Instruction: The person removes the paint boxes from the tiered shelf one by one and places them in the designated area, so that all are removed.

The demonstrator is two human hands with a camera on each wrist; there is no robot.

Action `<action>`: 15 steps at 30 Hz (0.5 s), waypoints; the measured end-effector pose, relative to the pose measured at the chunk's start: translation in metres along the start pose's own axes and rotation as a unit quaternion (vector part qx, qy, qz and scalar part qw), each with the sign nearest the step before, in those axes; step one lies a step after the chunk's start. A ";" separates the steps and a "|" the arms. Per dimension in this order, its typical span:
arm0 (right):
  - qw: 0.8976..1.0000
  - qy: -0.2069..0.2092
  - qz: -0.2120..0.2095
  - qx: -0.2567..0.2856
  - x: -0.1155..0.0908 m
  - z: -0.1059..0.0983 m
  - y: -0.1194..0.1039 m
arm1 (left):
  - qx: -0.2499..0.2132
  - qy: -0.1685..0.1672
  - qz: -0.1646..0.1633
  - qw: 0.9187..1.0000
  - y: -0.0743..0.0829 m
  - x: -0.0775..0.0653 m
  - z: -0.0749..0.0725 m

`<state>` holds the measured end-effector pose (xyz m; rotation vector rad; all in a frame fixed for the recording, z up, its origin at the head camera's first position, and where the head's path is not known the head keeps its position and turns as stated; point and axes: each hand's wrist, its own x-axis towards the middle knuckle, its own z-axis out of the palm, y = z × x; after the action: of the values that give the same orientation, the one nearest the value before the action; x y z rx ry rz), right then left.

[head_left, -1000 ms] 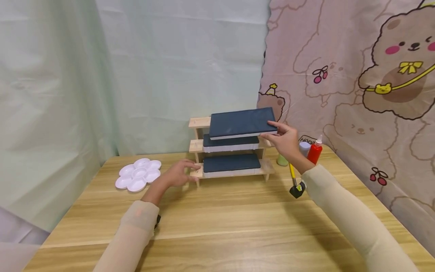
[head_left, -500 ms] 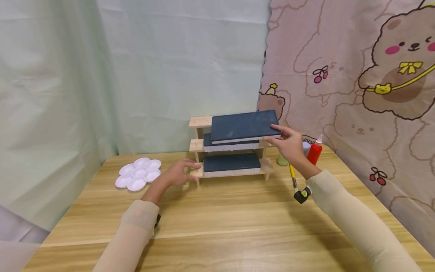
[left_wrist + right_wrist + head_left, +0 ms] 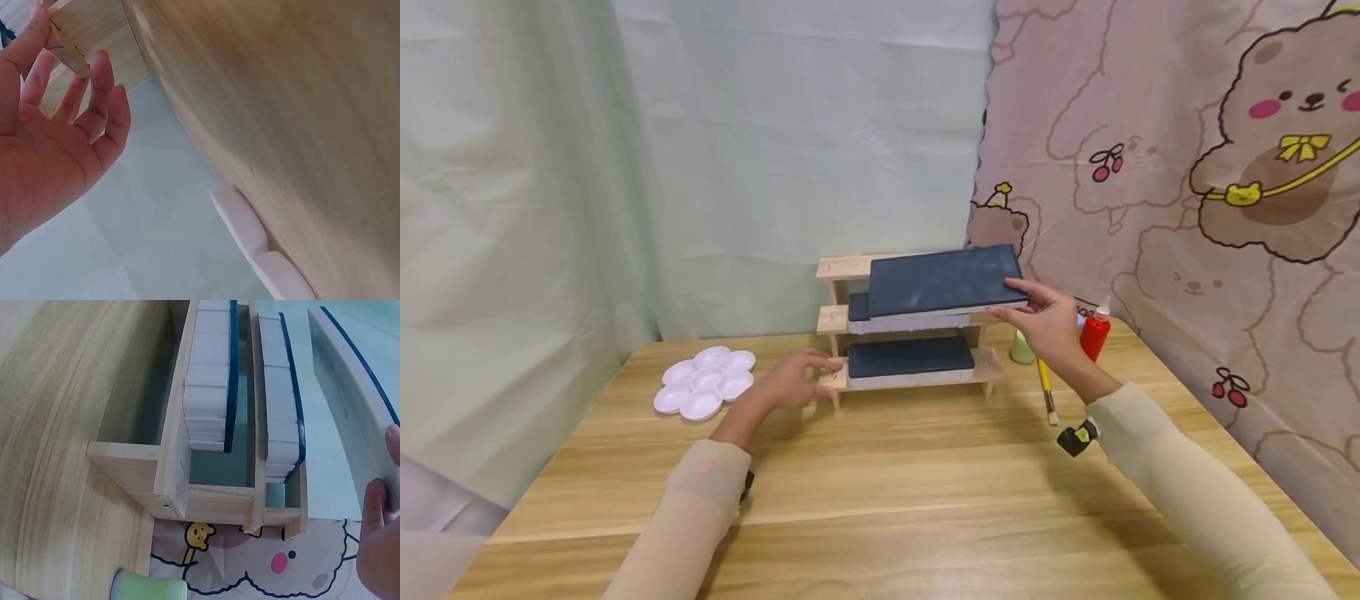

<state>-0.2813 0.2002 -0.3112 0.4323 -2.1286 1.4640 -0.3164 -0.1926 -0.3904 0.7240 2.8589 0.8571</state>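
My right hand (image 3: 1051, 323) pinches the right end of a flat navy-topped case (image 3: 943, 282) with white sides, thumb below and fingers above. The case is held tilted over the stepped wooden rack (image 3: 842, 267), apart from its boards in the right wrist view. Two similar navy-topped cases rest on the rack: one on the lowest step (image 3: 910, 358), the other on the middle step (image 3: 858, 310), partly hidden by the held case. At the rack's lower left end, my left hand (image 3: 790, 382) grips the board (image 3: 67, 56) between thumb and fingers.
A white flower-shaped palette (image 3: 706, 382) lies left of my left hand. Right of the rack are a yellow-handled brush (image 3: 1047, 387), a green jar (image 3: 1022, 350) and a red bottle (image 3: 1095, 333). Curtains stand behind the table (image 3: 880, 500).
My right hand has drawn the case slightly right, down and toward me, uncovering more of the top step and covering more of the middle case. The left hand stays put.
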 end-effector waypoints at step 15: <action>1.000 0.008 0.014 0.010 -0.007 -0.008 0.023 | -0.008 0.000 -0.002 1.000 0.001 0.000 -0.002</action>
<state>-0.2864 0.2161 -0.3305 0.3979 -2.1181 1.5003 -0.3161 -0.1929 -0.3883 0.7169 2.8501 0.8781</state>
